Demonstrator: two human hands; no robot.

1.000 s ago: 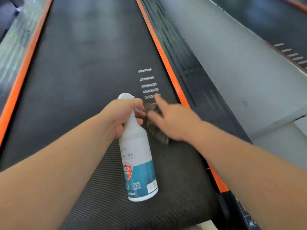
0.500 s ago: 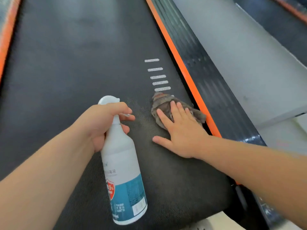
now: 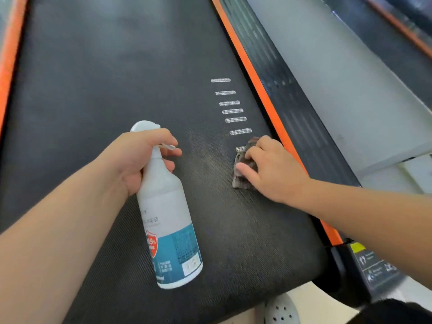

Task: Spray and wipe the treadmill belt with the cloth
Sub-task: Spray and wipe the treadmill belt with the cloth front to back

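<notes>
The black treadmill belt (image 3: 112, 94) fills most of the view. My left hand (image 3: 138, 157) grips the neck of a white spray bottle (image 3: 168, 220) with a blue label, a finger on its trigger, holding it above the belt. My right hand (image 3: 271, 167) lies on a crumpled grey-brown cloth (image 3: 240, 178) near the belt's right edge, fingers curled round it and thumb on its left side. Most of the cloth is hidden under the hand. A faint damp patch shows on the belt between the two hands.
Orange strips (image 3: 252, 76) and a black ribbed side rail (image 3: 292, 108) run along the belt's right side. White dash marks (image 3: 230, 104) lie just beyond the cloth. A grey floor strip (image 3: 339, 78) and another treadmill sit to the right. A white perforated shoe (image 3: 282, 311) shows below.
My right hand has bunched the cloth and slid it right, toward the orange edge; its fingers went from flat to curled. The left hand keeps the bottle in much the same place.
</notes>
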